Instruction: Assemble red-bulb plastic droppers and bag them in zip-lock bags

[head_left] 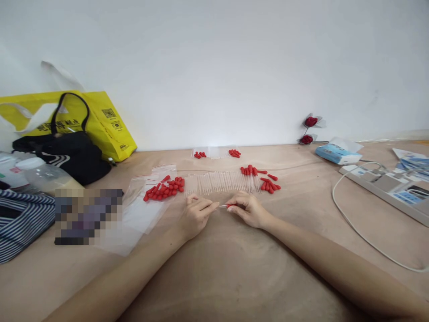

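Centrally, left hand [197, 215] and right hand [247, 209], fingers pinched, grip opposite ends of red-tipped clear slender tube [223, 206], away from surface edges.

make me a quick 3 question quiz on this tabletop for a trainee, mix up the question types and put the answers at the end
1. Multiple choice: what runs between the fingers of the left hand and the right hand?
A) a white cable
B) a thin clear tube
C) a paper tissue
2. True or false: the yellow bag is to the left of the row of clear tubes.
3. Fill in the gap: the small bulbs piled at both ends of that row are ____ in colour.

Key: 1. B; 2. true; 3. red
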`<state>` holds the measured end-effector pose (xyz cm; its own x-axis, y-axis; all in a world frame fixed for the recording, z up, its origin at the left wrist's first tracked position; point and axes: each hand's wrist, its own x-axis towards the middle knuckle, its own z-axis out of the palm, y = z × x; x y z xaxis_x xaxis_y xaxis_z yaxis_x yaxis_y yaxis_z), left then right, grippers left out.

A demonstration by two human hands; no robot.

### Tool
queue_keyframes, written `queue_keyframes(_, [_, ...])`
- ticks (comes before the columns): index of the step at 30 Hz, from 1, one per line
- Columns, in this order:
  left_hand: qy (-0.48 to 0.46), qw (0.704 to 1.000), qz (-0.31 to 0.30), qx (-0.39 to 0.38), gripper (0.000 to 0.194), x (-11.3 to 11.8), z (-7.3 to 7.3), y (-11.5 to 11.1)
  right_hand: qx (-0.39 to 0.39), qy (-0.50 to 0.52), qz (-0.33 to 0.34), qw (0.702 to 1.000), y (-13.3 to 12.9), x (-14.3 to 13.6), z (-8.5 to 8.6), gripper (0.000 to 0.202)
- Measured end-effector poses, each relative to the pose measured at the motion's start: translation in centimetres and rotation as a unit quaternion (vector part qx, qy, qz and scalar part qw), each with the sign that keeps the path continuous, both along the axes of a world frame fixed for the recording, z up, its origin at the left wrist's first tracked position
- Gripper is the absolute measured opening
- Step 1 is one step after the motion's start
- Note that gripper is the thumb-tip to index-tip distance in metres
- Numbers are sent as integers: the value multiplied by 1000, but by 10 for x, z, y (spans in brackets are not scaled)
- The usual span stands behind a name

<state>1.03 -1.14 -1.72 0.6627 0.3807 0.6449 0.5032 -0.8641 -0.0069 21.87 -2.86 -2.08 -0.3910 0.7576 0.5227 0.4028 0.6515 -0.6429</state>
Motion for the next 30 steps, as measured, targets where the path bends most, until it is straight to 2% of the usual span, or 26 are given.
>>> queue_keyframes(7, [28,999,-21,34,29,0,2,-1,92,-24,8,995,-1,1,-3,11])
queue_keyframes(14, [48,997,-15,57,29,2,1,-3,140,-99,-5,985,-1,1,-5,14])
queue_keyframes(24, [40,996,-8,82,26,5,0,-4,146,-142,-23,979,0,-2,-6,14])
queue_keyframes(30, [31,996,-16,82,27,6,-2,-3,145,-146,-1,979,2,-3,-7,15])
